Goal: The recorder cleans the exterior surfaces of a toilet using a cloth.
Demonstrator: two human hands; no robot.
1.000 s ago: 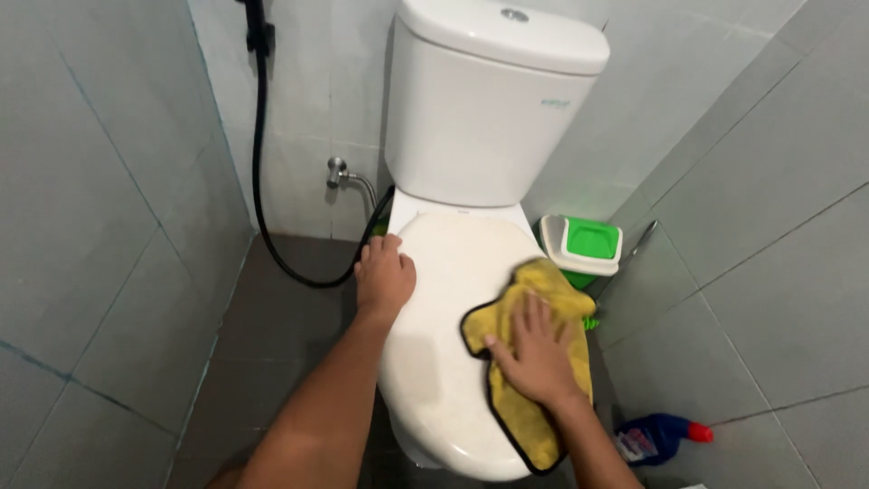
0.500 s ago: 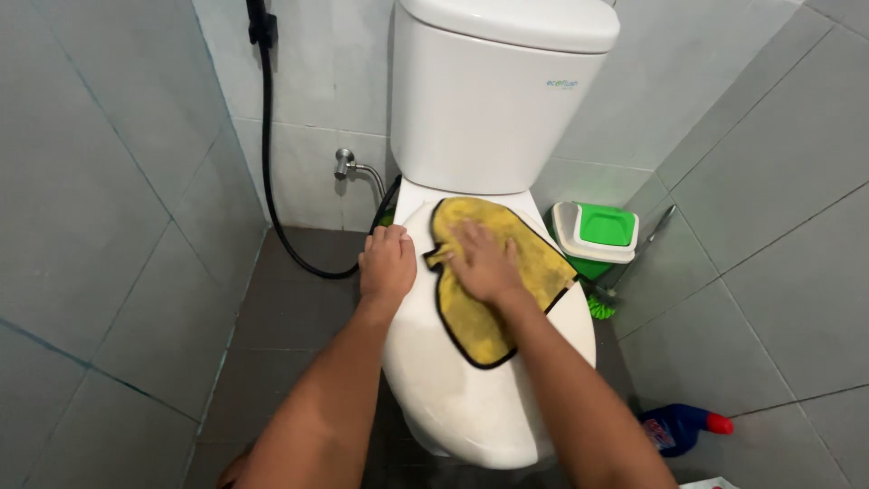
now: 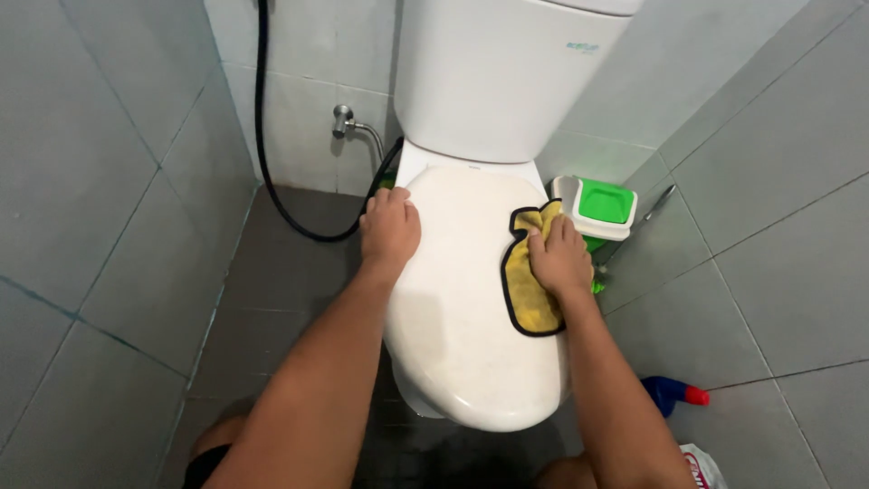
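While the right hand (image 3: 559, 258) presses flat, fingers spread, on a yellow cloth (image 3: 529, 294) at the right edge of the closed toilet lid (image 3: 462, 299) in mid-frame, the left hand (image 3: 389, 228) rests loosely curled on the lid's left edge, gripping nothing. Behind the lid stands the white cistern (image 3: 502, 72). A green-lidded bin (image 3: 602, 206) sits right of the toilet, a blue bottle (image 3: 670, 394) lies lower right, and a black hose (image 3: 272, 172) hangs upper left.
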